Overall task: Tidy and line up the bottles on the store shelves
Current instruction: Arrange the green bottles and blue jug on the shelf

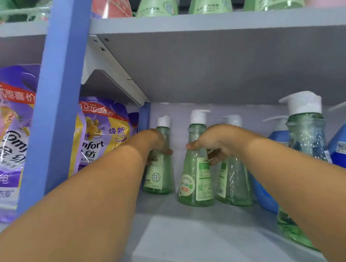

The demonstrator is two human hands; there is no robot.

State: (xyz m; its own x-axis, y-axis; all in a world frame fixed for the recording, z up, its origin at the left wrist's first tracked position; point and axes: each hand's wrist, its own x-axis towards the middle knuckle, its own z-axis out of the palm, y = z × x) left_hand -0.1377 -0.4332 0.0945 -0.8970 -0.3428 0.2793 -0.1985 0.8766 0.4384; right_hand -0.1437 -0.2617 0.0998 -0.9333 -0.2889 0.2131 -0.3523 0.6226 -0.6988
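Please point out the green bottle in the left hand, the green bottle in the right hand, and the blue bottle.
Left green bottle [159, 177], head view, label.
Middle green bottle [194, 182], head view, lower body.
Blue bottle [342, 150], head view, body.

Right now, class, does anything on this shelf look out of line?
Yes. One green pump bottle stands far forward at the right, while three green bottles sit at the back. No spills or damage show.

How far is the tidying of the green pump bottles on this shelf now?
Midway, it seems. Done: three green pump bottles stand upright at the back. In hand: the left hand grips the leftmost green bottle; the right hand grips the middle green bottle. Left: the middle one stands ahead of its neighbours, and a large green pump bottle stands alone at the front right.
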